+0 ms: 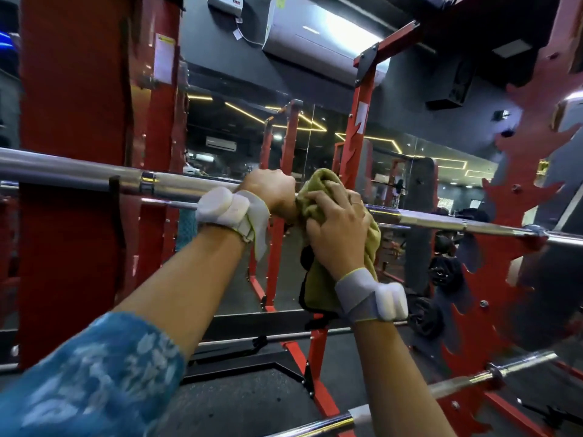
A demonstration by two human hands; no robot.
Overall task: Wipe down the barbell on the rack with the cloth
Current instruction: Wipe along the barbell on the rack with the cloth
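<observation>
Head view: the barbell (pixel 186 183) lies across the red rack (pixel 72 89), running from left to right at chest height. The left hand (pixel 272 191) is wrapped around the bar, fingers curled over it. Just beside it, the right hand (pixel 338 230) clutches the green cloth (pixel 315 186), bunched over the bar, its tail hanging below. Both wrists wear grey bands.

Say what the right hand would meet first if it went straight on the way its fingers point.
Probably the left hand. The right hand, holding the cloth round the barbell, points up and leftward, and the left hand grips the barbell right beside the cloth. Depth is unclear, so this is a guess.
</observation>
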